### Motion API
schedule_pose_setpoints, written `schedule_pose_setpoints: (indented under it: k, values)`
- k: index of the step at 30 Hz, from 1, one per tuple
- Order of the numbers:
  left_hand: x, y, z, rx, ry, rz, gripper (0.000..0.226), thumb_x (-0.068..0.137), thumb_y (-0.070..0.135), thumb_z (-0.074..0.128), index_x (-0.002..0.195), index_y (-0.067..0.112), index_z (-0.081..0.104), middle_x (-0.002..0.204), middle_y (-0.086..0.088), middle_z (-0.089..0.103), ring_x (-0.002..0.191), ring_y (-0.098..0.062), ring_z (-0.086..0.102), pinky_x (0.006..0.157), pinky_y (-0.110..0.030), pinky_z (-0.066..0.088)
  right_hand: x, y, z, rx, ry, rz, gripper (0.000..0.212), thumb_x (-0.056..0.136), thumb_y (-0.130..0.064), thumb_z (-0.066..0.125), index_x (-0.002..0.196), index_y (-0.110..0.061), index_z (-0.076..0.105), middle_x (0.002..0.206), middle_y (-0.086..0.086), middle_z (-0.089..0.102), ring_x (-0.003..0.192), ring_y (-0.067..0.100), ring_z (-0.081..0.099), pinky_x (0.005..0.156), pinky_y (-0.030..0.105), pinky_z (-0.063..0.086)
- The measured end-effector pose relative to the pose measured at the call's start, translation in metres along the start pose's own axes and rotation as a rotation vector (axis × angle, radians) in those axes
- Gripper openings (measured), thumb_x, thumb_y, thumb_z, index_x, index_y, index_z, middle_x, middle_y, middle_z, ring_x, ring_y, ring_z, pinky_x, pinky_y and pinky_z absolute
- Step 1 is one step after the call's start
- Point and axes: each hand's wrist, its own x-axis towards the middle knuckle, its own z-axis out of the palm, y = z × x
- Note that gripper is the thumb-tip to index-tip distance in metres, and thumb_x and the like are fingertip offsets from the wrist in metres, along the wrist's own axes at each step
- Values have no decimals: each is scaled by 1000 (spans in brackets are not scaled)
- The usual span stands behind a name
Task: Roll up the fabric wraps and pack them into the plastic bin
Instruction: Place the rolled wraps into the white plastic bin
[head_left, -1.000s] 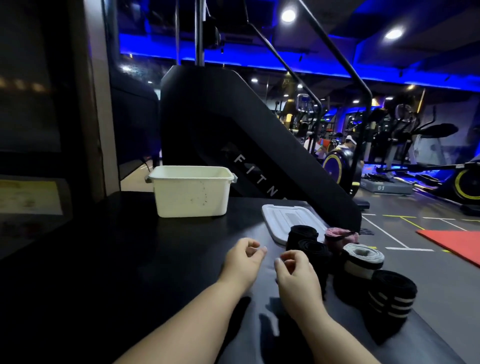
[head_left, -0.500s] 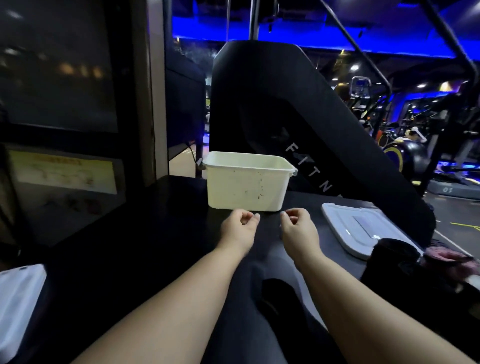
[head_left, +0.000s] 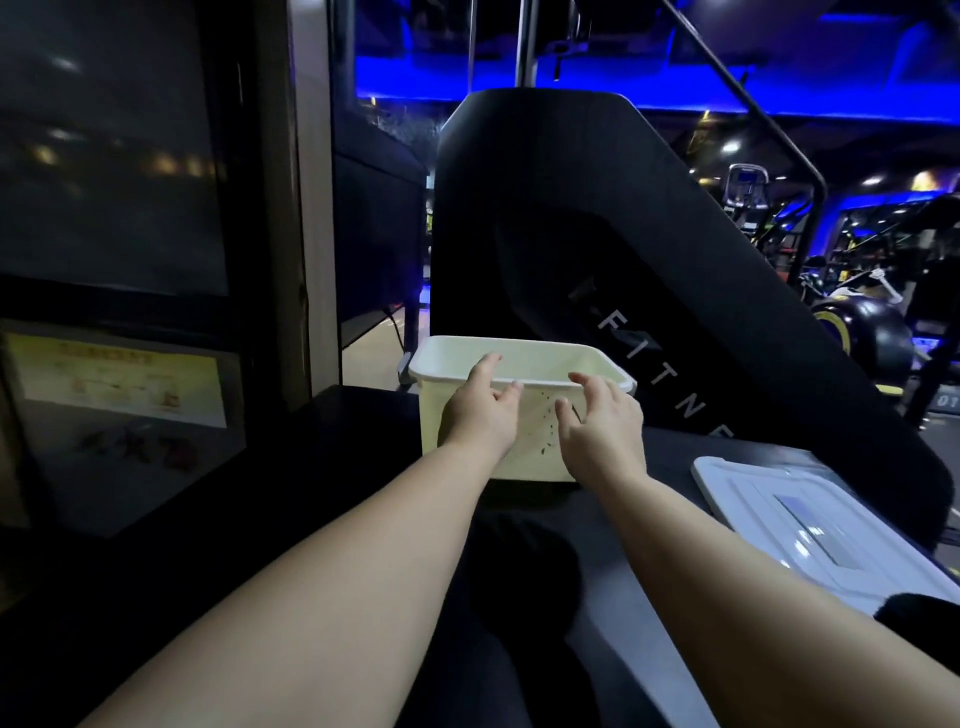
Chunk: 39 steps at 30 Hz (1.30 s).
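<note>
Cream plastic bin (head_left: 535, 447) stands upright on the black desk (head_left: 353, 457), its top uncovered; the left hand (head_left: 480, 415) and right hand (head_left: 605, 426) are at its near wall, both hands with fingers spread and relaxed, gripping nothing. Left fingertips reach over the near rim; 1 white lid (head_left: 810, 525) lies flat on the desk to the right, apart from the bin.

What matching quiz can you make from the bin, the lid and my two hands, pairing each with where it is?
A plastic bin
B lid
C left hand
D right hand

1 flat on the table, far right
2 open, at the bin's near rim, right part
3 upright, open-topped, before the black machine
4 open, at the bin's near rim, left part

Pairs: A-3, B-1, C-4, D-2
</note>
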Motion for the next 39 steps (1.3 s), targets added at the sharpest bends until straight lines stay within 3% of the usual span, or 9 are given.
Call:
schedule_pose_setpoints:
  k: [3, 5, 9, 14, 18, 22, 25, 39]
  values:
    - [16, -4, 4, 56, -22, -29, 51, 102, 40, 42, 151, 37, 25, 123, -5, 58, 101, -23, 56, 79, -32, 46, 13, 5, 2, -139, -19, 0, 47, 101, -40, 41, 146, -31, 35, 155, -12, 30, 143, 18, 12, 112, 38, 20]
    - [22, -7, 7, 82, -35, -54, 50, 103, 41, 40, 151, 36, 26, 130, -7, 53, 107, -26, 55, 80, -32, 45, 21, 8, 5, -202, -61, -9, 48, 102, -42, 38, 148, -33, 31, 157, -15, 24, 147, 15, 5, 113, 41, 18]
    - [28, -13, 11, 132, 12, -65, 35, 103, 40, 41, 135, 28, 46, 107, -1, 54, 88, -22, 54, 68, -28, 41, 32, 13, 9, -304, -132, 1, 48, 102, -46, 31, 148, -31, 32, 157, -11, 28, 149, 16, 3, 112, 43, 20]
    - [24, -19, 11, 90, 70, -45, 17, 99, 40, 49, 110, 27, 54, 97, 5, 66, 78, -13, 56, 54, -21, 37, 31, 15, 4, -220, -93, -12, 38, 101, -49, 37, 126, -28, 56, 132, -7, 48, 134, 17, 27, 99, 39, 30]
    - [6, -18, 8, -10, 78, -5, 12, 96, 38, 57, 101, 28, 58, 82, 11, 67, 79, -14, 64, 65, -25, 50, 15, 12, -8, -177, -52, 3, 32, 97, -54, 41, 109, -30, 59, 113, -12, 49, 125, 15, 31, 87, 36, 26]
    - [-26, -14, 0, -66, 85, 14, 9, 93, 38, 61, 96, 30, 62, 78, 10, 69, 80, -12, 67, 71, -29, 54, -13, 9, -25, -136, 2, -10, 27, 95, -56, 47, 100, -33, 61, 102, -17, 46, 119, 12, 35, 89, 34, 27]
    - [-58, -9, -9, -79, 97, 36, 7, 93, 36, 62, 88, 31, 60, 76, 10, 68, 78, -11, 67, 70, -29, 54, -42, 2, -40, -105, 24, -13, 25, 93, -56, 50, 98, -34, 62, 99, -19, 46, 117, 10, 36, 92, 34, 26]
    - [-200, 23, -69, -99, 79, 48, 8, 94, 36, 61, 97, 28, 61, 79, 10, 69, 79, -11, 67, 77, -34, 57, -174, -45, -109, -41, 94, -29, 25, 90, -55, 55, 94, -32, 65, 100, -16, 55, 115, 12, 40, 103, 41, 24]
